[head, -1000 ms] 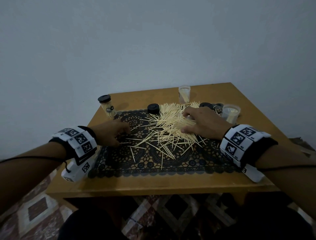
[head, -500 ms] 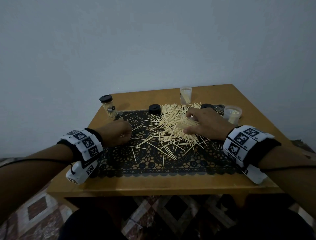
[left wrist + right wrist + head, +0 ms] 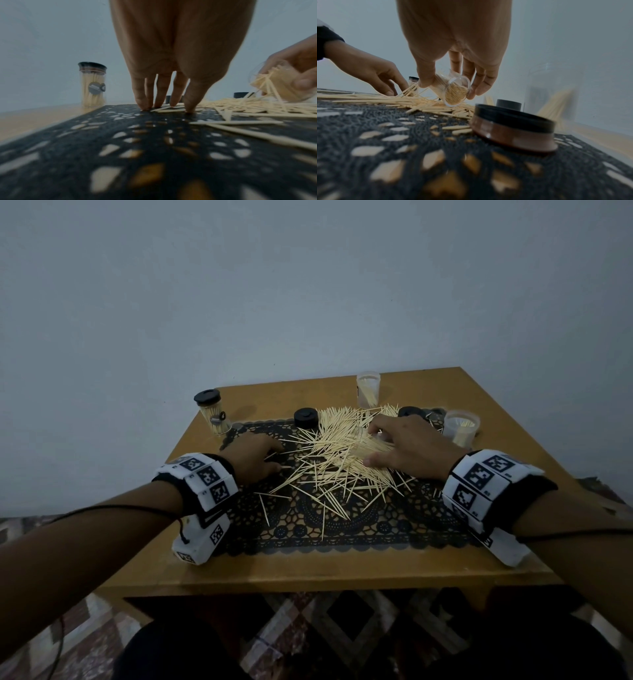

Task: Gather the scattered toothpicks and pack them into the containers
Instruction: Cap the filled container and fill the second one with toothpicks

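toothpick gathering, both hands on the mat

your right hand (image 3: 453,44) grips a tilted clear container (image 3: 453,92) of toothpicks; your left hand (image 3: 173,54), grip released, presses straight fingertips (image 3: 142,104) onto the scattered toothpicks (image 3: 342,453).

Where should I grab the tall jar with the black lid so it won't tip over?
Grip the capped jar around the middle of its clear round body, just under the black lid, thumb on one side and fingers on the other. It stands upright at the table's far left, off the lace mat. Come from the near left side, probably with the left hand, the closer one.
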